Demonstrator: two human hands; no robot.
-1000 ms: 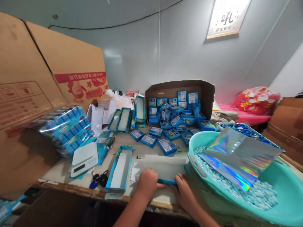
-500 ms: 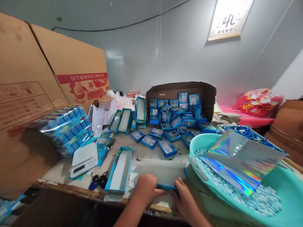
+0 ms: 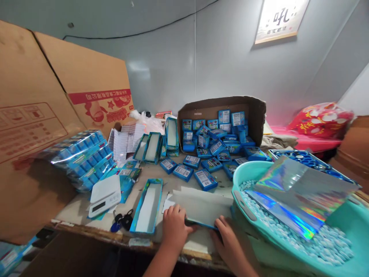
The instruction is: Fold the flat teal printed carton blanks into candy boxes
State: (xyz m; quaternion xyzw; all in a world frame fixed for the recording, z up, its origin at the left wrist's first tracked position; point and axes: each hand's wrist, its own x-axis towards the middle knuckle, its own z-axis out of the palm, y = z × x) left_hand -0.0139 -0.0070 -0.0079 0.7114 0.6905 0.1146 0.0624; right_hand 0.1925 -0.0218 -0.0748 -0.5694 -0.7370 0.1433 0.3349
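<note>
A partly folded cardboard tray (image 3: 204, 206), pale inside with a blue outer face, lies at the table's front edge. My left hand (image 3: 175, 227) closes on its near left corner, the thumb along the front side. At the near right, my right hand (image 3: 226, 236) pinches the same front side, which stands a little raised. A white end flap (image 3: 170, 202) sticks out past my left fingers. To the left of my hands sits a formed blue tray (image 3: 147, 207) with a white bottom.
A turquoise basin (image 3: 240, 200) of pale blue sweets, topped by a shiny sheet (image 3: 302, 188), is close on the right. Small blue boxes (image 3: 205, 179) spill from a brown carton (image 3: 262, 123). Keys (image 3: 123, 220), a white scale (image 3: 105, 194) and wrapped packs (image 3: 86, 157) occupy the left.
The view has shifted slightly. My left fingers now lie further over the tray's left end, and its far side stands out more. Both hands keep hold of the front side.
</note>
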